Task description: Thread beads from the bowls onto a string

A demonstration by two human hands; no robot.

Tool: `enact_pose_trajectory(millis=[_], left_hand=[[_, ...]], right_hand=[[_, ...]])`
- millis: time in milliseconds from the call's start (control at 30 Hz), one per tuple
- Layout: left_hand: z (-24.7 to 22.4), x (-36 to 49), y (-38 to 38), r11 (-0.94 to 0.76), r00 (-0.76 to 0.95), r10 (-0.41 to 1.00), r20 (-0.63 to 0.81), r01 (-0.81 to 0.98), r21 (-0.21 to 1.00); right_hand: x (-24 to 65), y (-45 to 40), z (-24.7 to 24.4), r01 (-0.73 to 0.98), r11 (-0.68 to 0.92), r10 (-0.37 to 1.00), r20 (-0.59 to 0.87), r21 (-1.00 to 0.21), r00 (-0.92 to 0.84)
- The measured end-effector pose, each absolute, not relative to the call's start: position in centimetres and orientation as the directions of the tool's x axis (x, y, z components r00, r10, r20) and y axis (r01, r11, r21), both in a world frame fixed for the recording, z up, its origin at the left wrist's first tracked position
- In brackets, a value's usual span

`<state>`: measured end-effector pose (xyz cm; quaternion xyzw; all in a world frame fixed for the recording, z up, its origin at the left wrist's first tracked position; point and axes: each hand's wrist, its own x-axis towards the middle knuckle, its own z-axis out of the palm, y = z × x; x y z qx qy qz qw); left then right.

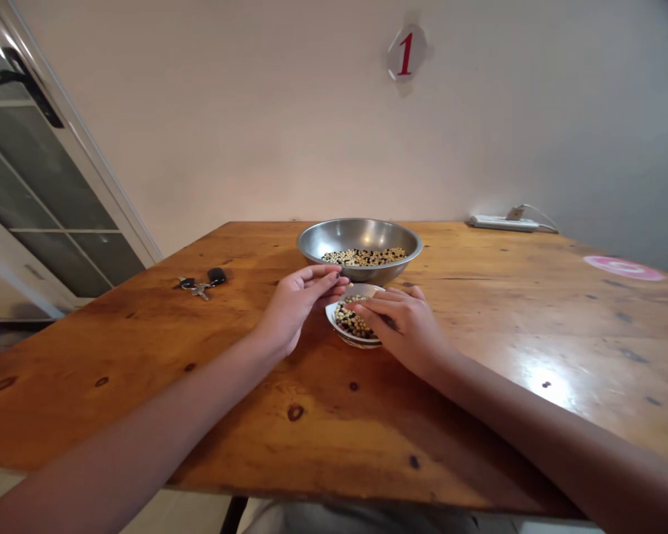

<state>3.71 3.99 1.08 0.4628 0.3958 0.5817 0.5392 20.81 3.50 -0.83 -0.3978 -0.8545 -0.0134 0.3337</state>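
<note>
A small white bowl with a patterned outside holds mixed pale and black beans. Above its left rim my left hand is closed in a pinch, with a black bean at the thumb tip. A pale bean shows just past those fingertips. My right hand reaches over the bowl's right side, thumb and fingers drawn together above the beans; what they hold, if anything, is hidden. Right behind the bowl stands a wide steel basin with more pale and black beans in its bottom.
Keys with a black fob lie on the wooden table at the left. A white power strip with a plug and cable sits at the back right, near a pink round sticker. The wall borders the table's far edge.
</note>
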Motion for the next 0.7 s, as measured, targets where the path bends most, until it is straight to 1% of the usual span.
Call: enact_pose_trajectory(millis=[100, 400, 567, 700], left_hand=[[1.08, 3.91, 3.86, -0.125, 0.064, 0.988, 0.14, -0.204, 0.971], [1.03, 3.55, 4.2, -0.117, 0.057, 0.99, 0.125, -0.132, 0.984], [0.93, 3.41, 4.4, -0.143, 0.091, 0.985, 0.15, -0.08, 0.986], [0.89, 3.38, 4.39, -0.165, 0.107, 0.98, 0.17, -0.053, 0.985]], right_hand=[[20.97, 3.64, -0.87, 0.698, 0.684, 0.662, 0.582, -0.212, -0.473], [21.13, 3.67, -0.72, 0.721, 0.686, 0.616, 0.604, -0.095, -0.506], [21.14, 3.74, -0.67, 0.731, 0.676, 0.629, 0.589, -0.094, -0.507], [21.19, 3.93, -0.84, 0.716, 0.684, 0.632, 0.607, -0.143, -0.482]])
